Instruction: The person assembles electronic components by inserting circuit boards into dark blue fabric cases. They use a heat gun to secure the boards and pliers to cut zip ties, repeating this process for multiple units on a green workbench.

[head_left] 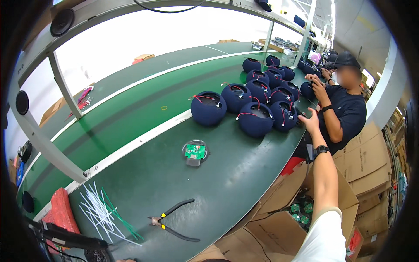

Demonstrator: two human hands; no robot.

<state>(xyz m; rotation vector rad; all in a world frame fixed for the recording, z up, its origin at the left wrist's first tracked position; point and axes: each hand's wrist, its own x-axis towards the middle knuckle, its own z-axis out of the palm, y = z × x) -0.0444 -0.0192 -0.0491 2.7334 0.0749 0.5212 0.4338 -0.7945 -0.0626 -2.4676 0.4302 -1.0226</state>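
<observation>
My right arm reaches out on the right, and my right hand [311, 122] is open, fingers apart, beside the nearest dark blue round speaker housing [283, 116]. Whether the fingertips touch it I cannot tell. Only a sliver of skin at the lower edge, perhaps my left hand [125, 260], shows; its fingers are hidden. Several more round fabric housings [208, 109] stand grouped on the bench, open side up, with red and white wires sticking out. A green circuit board [195, 151] on a dark round part lies alone mid-bench. Nearer are yellow-and-black cutting pliers [174, 222], handles spread.
White and green cable ties [104, 212] lie left of the pliers, near a red bag [63, 209] and a black corded tool [72, 236]. A green conveyor belt [131, 111] runs behind. Circuit boards fill a cardboard box [279, 231] below right. A co-worker [349, 100] stands at right.
</observation>
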